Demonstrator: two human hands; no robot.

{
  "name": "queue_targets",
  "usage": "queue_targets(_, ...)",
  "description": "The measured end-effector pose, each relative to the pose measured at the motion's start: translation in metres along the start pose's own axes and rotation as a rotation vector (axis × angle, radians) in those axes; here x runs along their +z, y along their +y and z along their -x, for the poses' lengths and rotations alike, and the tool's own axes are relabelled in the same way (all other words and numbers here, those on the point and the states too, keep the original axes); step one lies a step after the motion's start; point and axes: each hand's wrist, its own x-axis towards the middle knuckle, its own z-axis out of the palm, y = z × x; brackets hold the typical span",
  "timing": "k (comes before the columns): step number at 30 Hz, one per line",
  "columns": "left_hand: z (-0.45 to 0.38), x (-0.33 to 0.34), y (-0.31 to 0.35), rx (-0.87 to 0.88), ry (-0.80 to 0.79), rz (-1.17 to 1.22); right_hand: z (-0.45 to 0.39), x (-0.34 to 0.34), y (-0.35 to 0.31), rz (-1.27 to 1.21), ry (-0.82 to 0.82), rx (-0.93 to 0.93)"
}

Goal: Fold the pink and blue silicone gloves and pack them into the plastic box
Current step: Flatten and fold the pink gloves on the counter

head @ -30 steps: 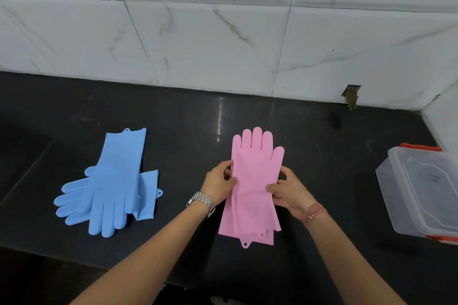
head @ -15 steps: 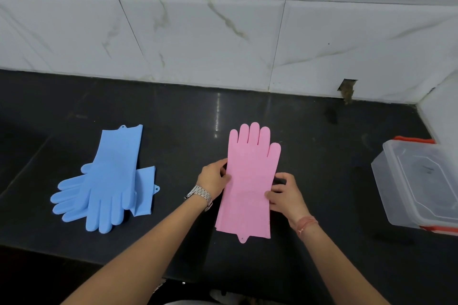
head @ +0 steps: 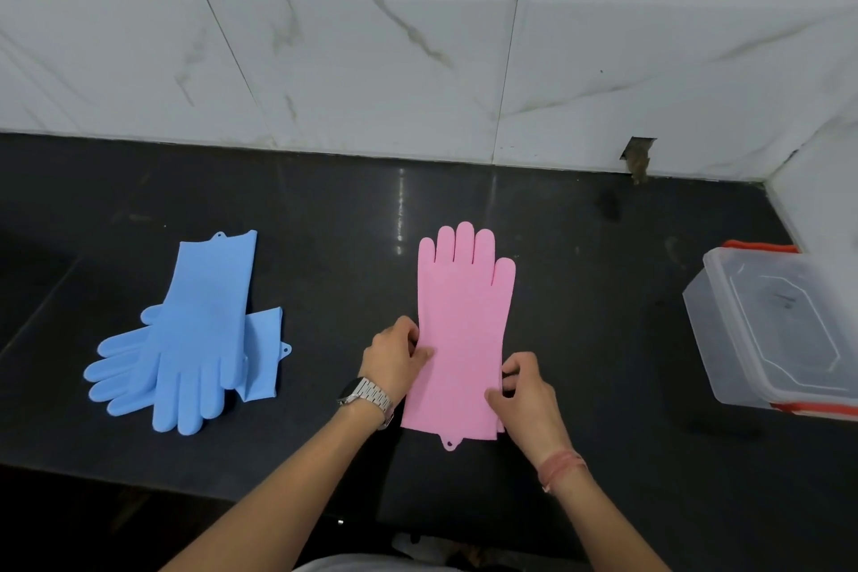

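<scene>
So the flat pink silicone gloves (head: pixel 462 330) were lying stacked in the middle of the frame on the glossy black stone countertop (head: pixel 603 293), fingers pointing up toward the wall, cuff end nearest the camera with a little hang tab poking out at the bottom. The surface looked smooth and matte, kind of rubbery. The left hand (head: pixel 394 360) pinched the left edge of the stack with curled fingers, and the right hand (head: pixel 524 390) gripped the right edge lower down near the cuff, thumb on top.

Over at the left of the frame sat the pale blue silicone gloves (head: pixel 195 334), one laid crosswise over the other, fingers splayed toward the lower left, not folded. At the far right edge was the clear rectangular plastic box (head: pixel 780 330) with its see-through lid on and orange-red clips, partly cut off by the frame.

A silver metal link watch (head: pixel 369 399) was on the left wrist, a pinkish thread band (head: pixel 562 464) on the right. White marble-look wall tiles (head: pixel 418 60) filled the top.
</scene>
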Motion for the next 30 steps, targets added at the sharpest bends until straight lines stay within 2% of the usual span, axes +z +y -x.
queue_targets(5, 0.008, 0.0, 0.0, 0.019, 0.004, 0.027, 0.005, -0.015, 0.007, 0.086, -0.011, -0.092)
queue_targets(7, 0.016, -0.001, -0.006, 0.121, 0.073, -0.013, 0.008, -0.019, 0.013, 0.113, -0.02, -0.123)
queue_targets(10, 0.031, 0.001, -0.022, 0.379, 0.114, -0.065, 0.015, -0.022, 0.015, 0.032, -0.053, -0.12)
queue_targets(13, 0.044, 0.004, -0.034, 0.596, 0.089, -0.181, 0.023, -0.026, 0.009, -0.177, -0.122, -0.068)
queue_targets(15, 0.05, 0.006, -0.037, 0.671, 0.112, -0.254, 0.03, -0.028, 0.003, -0.374, -0.189, 0.011)
queue_targets(20, 0.052, 0.011, -0.026, 0.686, 0.138, -0.251, 0.043, -0.029, -0.008, -0.939, -0.28, 0.218)
queue_targets(23, 0.049, 0.015, -0.017, 0.715, 0.11, -0.242, 0.045, -0.029, -0.009, -1.155, -0.311, 0.304)
queue_targets(26, 0.047, 0.018, -0.016, 0.71, 0.083, -0.195, 0.043, -0.033, -0.006, -1.089, -0.308, 0.258)
queue_targets(28, 0.045, 0.019, -0.018, 0.668, 0.076, -0.143, 0.041, -0.038, -0.002, -0.886, -0.247, 0.156)
queue_targets(30, 0.043, 0.019, -0.017, 0.63, 0.064, -0.091, 0.038, -0.041, 0.005, -0.615, -0.118, 0.035)
